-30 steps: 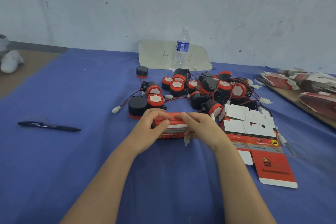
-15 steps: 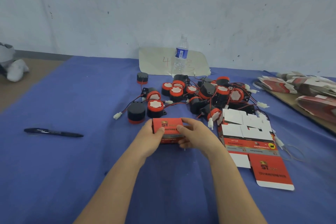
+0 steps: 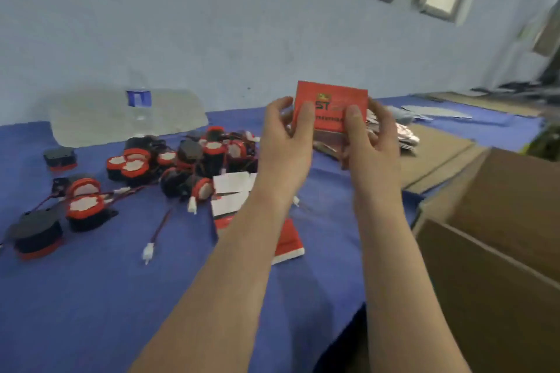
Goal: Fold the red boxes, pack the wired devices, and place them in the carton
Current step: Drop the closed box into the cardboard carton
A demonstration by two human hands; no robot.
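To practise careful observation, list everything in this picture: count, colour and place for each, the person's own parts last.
table: one, blue cover
red box: one, red, held above the table
wired devices: many, black and red, piled on table's left
flat box blanks: few, red and white, right of the devices
carton: one, brown, open, right of table
water bottle: one, clear, blue label, at table's far edge
left hand: one, grips box's left edge
right hand: one, grips box's right edge

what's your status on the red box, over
Left grip and right grip both holding red box, raised above table. Carton open at right. Nothing seen blocking the way.
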